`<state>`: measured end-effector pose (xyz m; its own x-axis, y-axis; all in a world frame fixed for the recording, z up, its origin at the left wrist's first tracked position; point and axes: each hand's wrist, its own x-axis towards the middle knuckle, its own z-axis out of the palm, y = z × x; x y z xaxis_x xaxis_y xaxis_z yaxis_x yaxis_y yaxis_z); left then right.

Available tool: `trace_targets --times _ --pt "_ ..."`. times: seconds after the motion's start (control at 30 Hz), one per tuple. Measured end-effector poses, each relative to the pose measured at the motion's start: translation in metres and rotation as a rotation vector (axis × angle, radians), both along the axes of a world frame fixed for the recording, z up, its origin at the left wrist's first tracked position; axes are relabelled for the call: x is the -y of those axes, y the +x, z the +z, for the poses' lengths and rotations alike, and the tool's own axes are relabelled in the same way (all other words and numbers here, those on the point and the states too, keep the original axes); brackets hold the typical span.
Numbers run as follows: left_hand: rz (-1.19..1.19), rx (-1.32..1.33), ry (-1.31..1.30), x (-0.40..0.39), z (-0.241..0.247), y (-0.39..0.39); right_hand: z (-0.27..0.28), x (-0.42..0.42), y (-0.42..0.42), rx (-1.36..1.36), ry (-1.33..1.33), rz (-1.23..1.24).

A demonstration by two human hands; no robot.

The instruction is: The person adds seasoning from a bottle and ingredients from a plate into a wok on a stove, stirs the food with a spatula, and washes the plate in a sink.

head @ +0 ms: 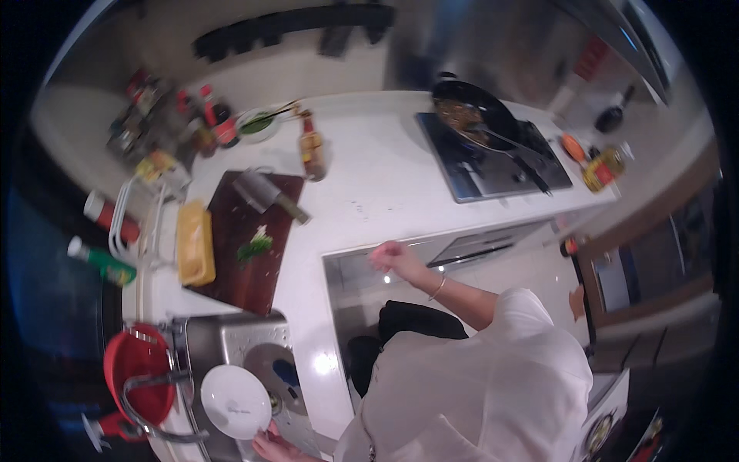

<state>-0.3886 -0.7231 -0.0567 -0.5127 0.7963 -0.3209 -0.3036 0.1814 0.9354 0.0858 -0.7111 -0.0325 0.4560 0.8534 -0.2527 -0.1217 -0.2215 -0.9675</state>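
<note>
At the lower left, my left hand (pixel 277 446) grips the rim of a white dish (pixel 235 402), which is tilted over the stainless steel sink (pixel 254 332). Faint print marks the dish's face. A chrome faucet (pixel 156 380) arches beside it. A dark blue object (pixel 284 372) lies in the basin near the drain (pixel 275 402). My right hand (pixel 392 260) hangs in the air by the counter's front edge, fingers curled, with nothing visible in it. Closest to it is the white countertop (pixel 369 190).
A cleaver (pixel 260 190) and chopped greens (pixel 254 247) lie on a wooden cutting board (pixel 277 277), with a yellow tray (pixel 196 242) alongside. A wok (pixel 479 112) holding food and a spatula sits on the cooktop (pixel 491 173). A bottle (pixel 312 147) stands between; a red basin (pixel 135 358) is behind the sink.
</note>
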Motion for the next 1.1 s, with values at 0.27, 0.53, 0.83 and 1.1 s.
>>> trace_targets --times 0.27,0.53,0.83,1.1 --pt "-0.326 0.152 0.015 -0.025 0.006 0.085 0.063 0.176 0.169 1.257 0.049 -1.299" --pt "-0.535 0.325 0.032 -0.028 0.026 0.237 0.086 0.294 0.367 1.153 -0.132 -0.802" --pt "-0.591 0.355 -0.061 -0.004 -0.011 0.381 0.104 0.263 0.43 1.149 0.184 0.05" --pt "-0.685 0.331 -0.074 0.013 -0.036 0.458 0.198 0.221 0.453 1.34 0.44 0.289"
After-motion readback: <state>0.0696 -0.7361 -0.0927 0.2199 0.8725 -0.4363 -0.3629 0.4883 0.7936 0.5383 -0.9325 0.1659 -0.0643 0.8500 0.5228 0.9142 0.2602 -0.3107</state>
